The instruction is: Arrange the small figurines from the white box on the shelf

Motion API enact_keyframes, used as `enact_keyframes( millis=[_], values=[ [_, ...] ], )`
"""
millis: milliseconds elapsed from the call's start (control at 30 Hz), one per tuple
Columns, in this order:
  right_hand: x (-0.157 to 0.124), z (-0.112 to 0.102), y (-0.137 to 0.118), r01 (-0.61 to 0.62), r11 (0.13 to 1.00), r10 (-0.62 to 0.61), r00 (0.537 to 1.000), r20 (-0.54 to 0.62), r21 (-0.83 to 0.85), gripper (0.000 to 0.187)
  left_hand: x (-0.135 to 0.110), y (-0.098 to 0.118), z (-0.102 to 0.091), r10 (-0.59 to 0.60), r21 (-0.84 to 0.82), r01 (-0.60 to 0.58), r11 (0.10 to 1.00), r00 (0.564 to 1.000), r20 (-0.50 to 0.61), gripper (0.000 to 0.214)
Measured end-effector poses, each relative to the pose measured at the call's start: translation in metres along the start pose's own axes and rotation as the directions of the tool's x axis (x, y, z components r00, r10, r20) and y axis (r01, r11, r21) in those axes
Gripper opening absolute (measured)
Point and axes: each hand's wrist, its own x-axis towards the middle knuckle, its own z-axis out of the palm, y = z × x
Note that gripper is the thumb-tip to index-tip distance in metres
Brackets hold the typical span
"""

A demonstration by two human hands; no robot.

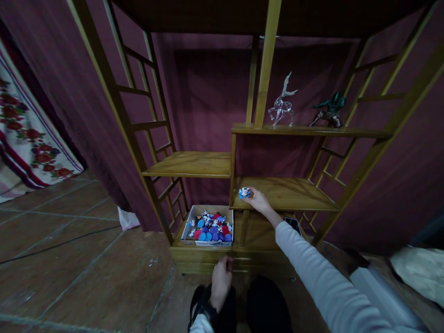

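Pinching a blue-and-white figurine (244, 192) from one side, my right hand (257, 200) leaves most of it uncovered by the right-hand shelf (289, 193); remotely, I can't tell contact. My left hand (222, 280) curls before the box (222, 209), grip unreadable; its walls corral heaped toys (208, 227).

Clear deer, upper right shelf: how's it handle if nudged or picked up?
Probably fragile: the deer has thin, branching antlers. Likely stiff and perhaps slippery, given its clear, glassy-looking body. Might tip if pushed, since it stands tall on slender legs.
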Motion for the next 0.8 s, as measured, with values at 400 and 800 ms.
enact_keyframes(
  millis=[400,800],
  values=[
    [-0.0014,-0.0005,-0.0001,0.012,1.000,-0.012,1.000,-0.008,-0.020,0.050,0.0003,-0.0042,0.0028,0.008,-0.011,-0.008,1.000,1.000,0.007,0.021],
    [-0.0024,-0.0012,-0.0010,0.021,0.999,-0.022,1.000,-0.013,-0.036,0.050,-0.0005,-0.0059,0.0037,0.020,-0.001,-0.020,1.000,1.000,-0.018,0.023]
  ],
)
